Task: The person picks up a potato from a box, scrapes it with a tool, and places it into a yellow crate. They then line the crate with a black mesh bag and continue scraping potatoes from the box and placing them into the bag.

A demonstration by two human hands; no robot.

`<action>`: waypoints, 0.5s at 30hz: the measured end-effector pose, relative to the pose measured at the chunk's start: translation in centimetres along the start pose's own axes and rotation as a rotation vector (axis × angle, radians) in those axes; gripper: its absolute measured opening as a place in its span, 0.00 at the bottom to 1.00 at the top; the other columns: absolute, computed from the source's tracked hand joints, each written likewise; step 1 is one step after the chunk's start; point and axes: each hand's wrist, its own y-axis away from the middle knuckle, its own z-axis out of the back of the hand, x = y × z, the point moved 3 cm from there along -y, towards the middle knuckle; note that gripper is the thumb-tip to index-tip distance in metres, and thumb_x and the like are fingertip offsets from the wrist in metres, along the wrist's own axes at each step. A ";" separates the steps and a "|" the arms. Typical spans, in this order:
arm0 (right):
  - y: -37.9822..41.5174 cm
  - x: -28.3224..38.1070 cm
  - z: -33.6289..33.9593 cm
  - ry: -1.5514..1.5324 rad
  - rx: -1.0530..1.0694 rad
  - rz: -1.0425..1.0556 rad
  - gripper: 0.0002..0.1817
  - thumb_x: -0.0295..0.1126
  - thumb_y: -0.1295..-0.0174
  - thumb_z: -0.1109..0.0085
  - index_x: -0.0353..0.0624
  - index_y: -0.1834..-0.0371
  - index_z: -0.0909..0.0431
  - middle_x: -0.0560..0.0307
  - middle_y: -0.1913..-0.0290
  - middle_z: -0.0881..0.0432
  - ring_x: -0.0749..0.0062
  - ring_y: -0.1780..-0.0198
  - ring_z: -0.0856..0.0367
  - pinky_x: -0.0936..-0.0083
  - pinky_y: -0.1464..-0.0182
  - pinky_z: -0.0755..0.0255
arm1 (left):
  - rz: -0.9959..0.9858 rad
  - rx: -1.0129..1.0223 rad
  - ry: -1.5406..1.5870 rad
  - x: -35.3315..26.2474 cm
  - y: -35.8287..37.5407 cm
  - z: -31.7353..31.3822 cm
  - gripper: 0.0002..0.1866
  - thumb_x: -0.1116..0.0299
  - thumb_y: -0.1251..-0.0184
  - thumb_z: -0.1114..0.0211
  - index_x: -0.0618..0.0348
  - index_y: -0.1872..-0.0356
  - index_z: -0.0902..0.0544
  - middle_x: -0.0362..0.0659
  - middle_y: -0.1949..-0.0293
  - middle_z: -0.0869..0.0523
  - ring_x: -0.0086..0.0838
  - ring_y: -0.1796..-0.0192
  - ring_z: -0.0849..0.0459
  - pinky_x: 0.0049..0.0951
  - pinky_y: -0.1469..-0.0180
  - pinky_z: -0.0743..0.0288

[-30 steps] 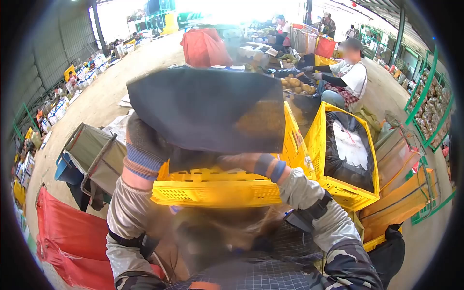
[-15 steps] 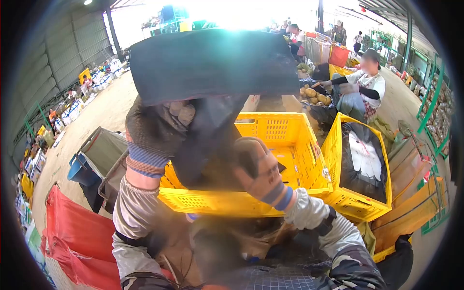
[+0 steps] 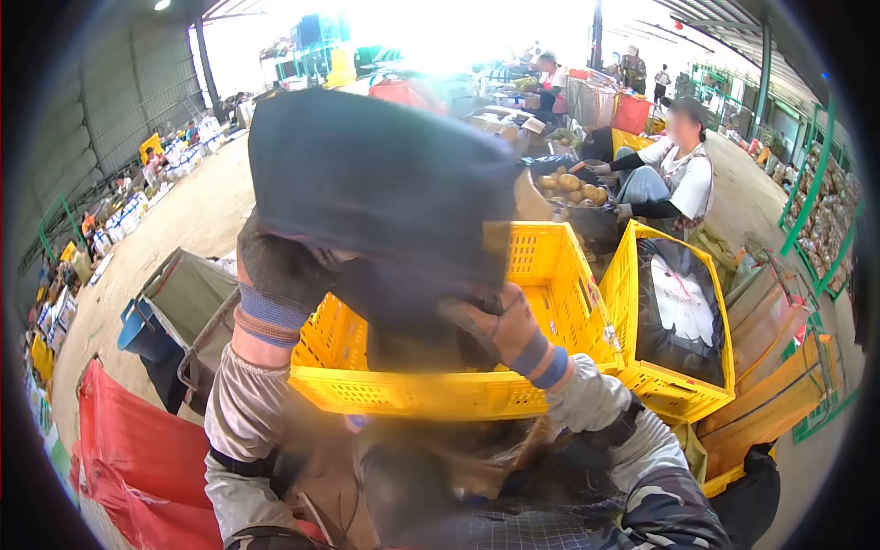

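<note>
**Two gloved hands hold a dark sheet over a yellow crate**

Two gloved hands grip one large dark sheet above a crate, seen from a camera worn on the person's head. Closest to the camera are the person's sleeved arms and patterned clothing, blurred at the bottom edge. The left hand (image 3: 280, 270), in a dark glove with a striped cuff, is closed around the lower left part of the dark sheet (image 3: 385, 179). The right hand (image 3: 500, 321), in a brown glove with a blue cuff, is closed on the sheet's lower right edge. The sheet is lifted up in front of the person, its broad face spread wide and blurred, its lower folds hanging down into the yellow crate (image 3: 412, 390).

That crate is plastic with slotted walls and stands directly in front of the person. Its inside is mostly hidden by the sheet. Just to its right, touching or nearly touching, stands a second yellow crate (image 3: 674, 385), already lined with dark material and holding something white.

To the left, on the concrete floor, lie a red mesh sack (image 3: 137, 458) and a grey-green folded frame (image 3: 188, 293), with a blue tub (image 3: 137, 330) beside it.

Farther back on the right, another person (image 3: 674, 165) sits by a heap of round brownish fruit (image 3: 568, 188). Beyond them the open shed holds more crates, red bags and distant people, washed out by bright daylight.
</note>
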 end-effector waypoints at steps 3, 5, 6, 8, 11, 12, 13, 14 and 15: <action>0.5 0.4 1.6 -0.066 0.104 0.109 0.19 0.36 0.39 0.34 0.39 0.47 0.19 0.48 0.61 0.14 0.63 0.59 0.15 0.69 0.49 0.23 | -0.031 -0.045 -0.151 1.6 0.0 5.2 0.19 0.63 0.20 0.55 0.59 0.36 0.27 0.47 0.40 0.20 0.38 0.40 0.20 0.37 0.41 0.21; 0.2 0.8 3.3 0.050 0.043 0.025 0.24 0.32 0.41 0.33 0.38 0.41 0.23 0.51 0.51 0.16 0.67 0.51 0.16 0.71 0.45 0.24 | -0.051 -0.080 -0.169 2.5 0.1 7.1 0.19 0.63 0.20 0.55 0.58 0.36 0.28 0.46 0.40 0.19 0.36 0.40 0.20 0.34 0.42 0.21; 0.1 1.2 3.8 0.107 0.014 -0.018 0.26 0.29 0.41 0.33 0.37 0.38 0.25 0.53 0.46 0.17 0.69 0.48 0.16 0.72 0.44 0.24 | -0.070 -0.089 -0.256 2.9 0.3 7.5 0.19 0.63 0.20 0.54 0.58 0.35 0.28 0.46 0.40 0.19 0.35 0.41 0.19 0.33 0.42 0.21; 0.0 4.0 4.0 0.237 -0.180 0.204 0.24 0.33 0.41 0.33 0.42 0.41 0.21 0.47 0.42 0.20 0.58 0.46 0.18 0.66 0.42 0.25 | -0.118 -0.103 -0.508 3.4 0.7 7.6 0.19 0.64 0.19 0.54 0.58 0.35 0.28 0.45 0.40 0.19 0.33 0.42 0.19 0.33 0.42 0.21; 0.1 8.3 3.4 0.591 -0.340 0.546 0.27 0.34 0.45 0.32 0.47 0.39 0.21 0.45 0.35 0.26 0.50 0.42 0.22 0.59 0.40 0.27 | -0.045 -0.044 -0.299 3.3 0.5 4.8 0.18 0.65 0.20 0.53 0.59 0.36 0.27 0.46 0.42 0.18 0.32 0.44 0.18 0.32 0.43 0.21; 0.2 9.0 2.8 0.700 -0.335 0.650 0.29 0.34 0.47 0.32 0.47 0.38 0.22 0.46 0.34 0.27 0.49 0.40 0.23 0.57 0.39 0.28 | 0.007 -0.012 -0.111 3.5 0.4 3.6 0.17 0.66 0.20 0.53 0.59 0.37 0.27 0.46 0.43 0.18 0.32 0.45 0.17 0.31 0.44 0.21; 0.3 9.6 2.2 0.807 -0.340 0.757 0.31 0.34 0.49 0.31 0.48 0.37 0.22 0.47 0.33 0.28 0.49 0.39 0.24 0.55 0.38 0.29 | 0.072 -0.043 0.023 4.3 0.4 2.9 0.17 0.66 0.20 0.53 0.60 0.38 0.26 0.46 0.44 0.17 0.31 0.46 0.17 0.30 0.44 0.21; 0.2 10.0 1.5 0.876 -0.308 0.856 0.33 0.34 0.51 0.31 0.47 0.36 0.23 0.47 0.32 0.28 0.49 0.38 0.25 0.54 0.37 0.30 | 0.138 -0.072 0.155 5.2 0.3 2.4 0.16 0.67 0.20 0.52 0.60 0.39 0.25 0.46 0.46 0.17 0.31 0.47 0.16 0.30 0.45 0.20; 0.1 10.1 1.2 0.920 -0.273 0.862 0.33 0.35 0.52 0.32 0.47 0.38 0.22 0.47 0.33 0.28 0.50 0.38 0.25 0.53 0.37 0.31 | 0.205 -0.101 0.286 5.9 0.3 1.5 0.16 0.68 0.20 0.52 0.61 0.40 0.24 0.46 0.47 0.16 0.30 0.49 0.16 0.29 0.46 0.20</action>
